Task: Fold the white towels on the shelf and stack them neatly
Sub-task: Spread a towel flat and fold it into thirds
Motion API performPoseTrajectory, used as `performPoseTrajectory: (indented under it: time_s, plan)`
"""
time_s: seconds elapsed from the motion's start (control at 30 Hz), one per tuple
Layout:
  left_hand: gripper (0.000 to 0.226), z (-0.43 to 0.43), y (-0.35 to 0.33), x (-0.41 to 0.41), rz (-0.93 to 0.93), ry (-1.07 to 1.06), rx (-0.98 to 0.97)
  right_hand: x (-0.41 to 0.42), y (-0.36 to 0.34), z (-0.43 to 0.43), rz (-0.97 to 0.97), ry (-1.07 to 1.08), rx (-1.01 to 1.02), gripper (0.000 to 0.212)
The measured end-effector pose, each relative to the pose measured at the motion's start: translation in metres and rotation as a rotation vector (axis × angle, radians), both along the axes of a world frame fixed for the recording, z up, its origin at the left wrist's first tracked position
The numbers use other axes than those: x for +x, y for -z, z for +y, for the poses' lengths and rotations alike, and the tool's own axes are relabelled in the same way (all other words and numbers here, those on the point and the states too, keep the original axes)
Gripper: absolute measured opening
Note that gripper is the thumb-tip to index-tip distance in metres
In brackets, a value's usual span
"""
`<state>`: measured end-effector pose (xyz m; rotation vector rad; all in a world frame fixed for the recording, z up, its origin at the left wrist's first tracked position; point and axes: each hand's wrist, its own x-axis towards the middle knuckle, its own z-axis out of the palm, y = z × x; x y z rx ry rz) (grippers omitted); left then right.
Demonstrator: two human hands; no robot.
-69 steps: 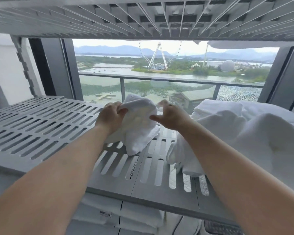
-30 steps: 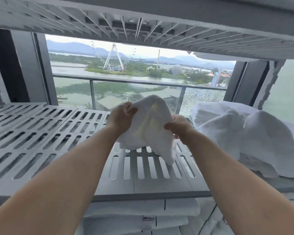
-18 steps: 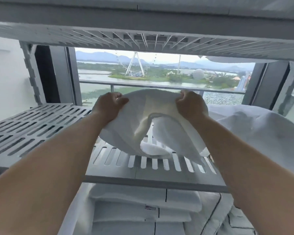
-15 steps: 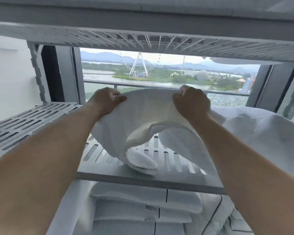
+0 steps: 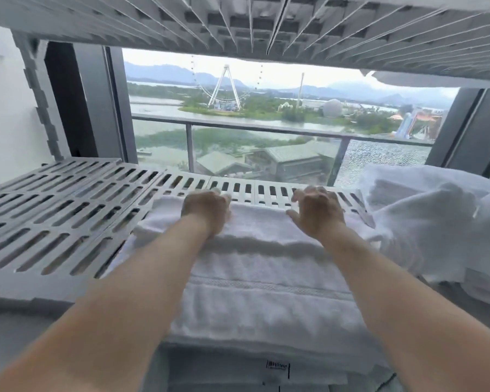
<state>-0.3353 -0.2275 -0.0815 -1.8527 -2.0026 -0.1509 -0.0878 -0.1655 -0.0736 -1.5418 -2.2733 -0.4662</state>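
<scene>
One towel [image 5: 255,281] lies spread flat across the centre and lower middle of the frame on the slatted shelf [image 5: 54,210]. Two hands rest at its far edge: the left hand [image 5: 207,210] lies palm down on it, the right hand [image 5: 318,212] has its fingers spread, neither gripping. One heap [image 5: 430,222] of unfolded towels sits at right. Folded towels [image 5: 277,369] show below; their number is unclear.

1. The white towel [image 5: 255,278], gripped bunched and lifted above the shelf [image 5: 54,210] half a second ago, is now spread flat across it, its near end draped over the front edge.
2. The left hand [image 5: 207,210] and right hand [image 5: 317,213], earlier closed on the cloth, are now laid on its far edge, fingers loosened.
</scene>
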Motion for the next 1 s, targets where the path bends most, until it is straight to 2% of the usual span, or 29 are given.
performPoseTrajectory:
  time_s: [0.1,0.27,0.4,0.53,0.63,0.7,0.77,0.8,0.83,0.93,1.0]
  plan:
    - [0.039,0.009,0.025,-0.008,-0.191,0.067,0.099,-0.006,0.018,0.002,0.061,-0.039,-0.081,0.036]
    - [0.045,0.010,0.029,-0.015,-0.212,0.117,0.149,-0.008,0.024,0.000,0.079,-0.050,-0.075,0.036]
    - [0.050,0.005,0.024,-0.012,-0.248,0.074,0.004,-0.001,0.028,-0.004,0.141,-0.085,-0.118,0.026]
    - [0.065,-0.002,0.020,-0.009,-0.325,0.079,-0.224,0.008,0.032,-0.012,0.215,-0.119,-0.188,0.029]
    - [0.085,-0.015,0.021,-0.009,-0.382,0.211,-0.248,0.017,0.034,-0.020,0.245,-0.181,-0.312,0.043]
    - [0.097,-0.027,0.021,-0.008,-0.378,0.309,-0.215,0.022,0.032,-0.029,0.241,-0.250,-0.395,0.064]
    - [0.102,-0.036,0.021,-0.007,-0.289,0.333,-0.249,0.028,0.030,-0.040,0.197,-0.292,-0.443,0.091]
    - [0.102,-0.039,0.021,-0.007,-0.249,0.321,-0.269,0.030,0.030,-0.044,0.154,-0.294,-0.443,0.098]
    - [0.100,-0.041,0.020,-0.007,-0.221,0.303,-0.277,0.034,0.032,-0.046,0.124,-0.292,-0.431,0.094]
    - [0.083,-0.051,0.017,-0.013,-0.169,0.272,-0.193,0.044,0.035,-0.044,0.186,-0.282,-0.345,0.049]
    - [0.070,-0.058,0.015,-0.020,-0.169,0.268,-0.106,0.050,0.034,-0.042,0.276,-0.264,-0.282,0.038]
